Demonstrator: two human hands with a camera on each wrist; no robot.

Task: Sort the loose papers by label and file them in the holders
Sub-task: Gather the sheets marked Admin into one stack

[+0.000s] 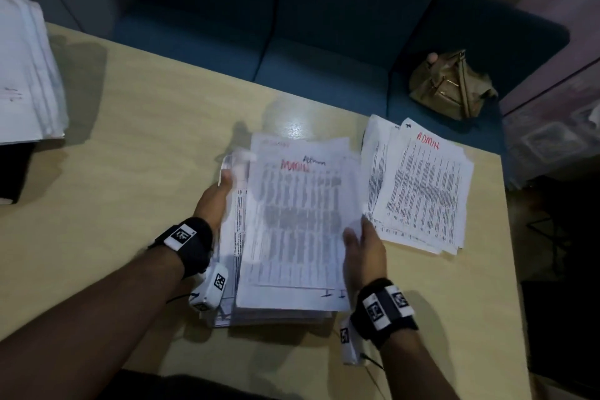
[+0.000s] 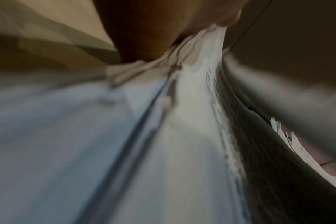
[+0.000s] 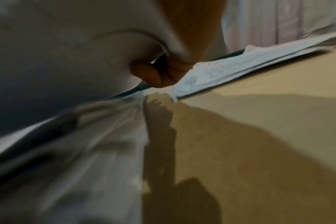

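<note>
Paper stack (image 1: 292, 230) lies between left hand (image 1: 214, 201) and right hand (image 1: 363, 250).

Your left hand (image 2: 148, 30) sits at the top of the frame, pressed against the edge of the paper stack (image 2: 192, 121). Sheets fan away beneath it, heavily blurred. Printed text shows faintly along one sheet. The tan table (image 2: 48, 37) lies at upper left.

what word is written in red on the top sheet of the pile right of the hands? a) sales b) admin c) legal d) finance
b: the top sheet of the right pile bears ADMIN in red capitals near its top edge, seen in the head view.
</note>
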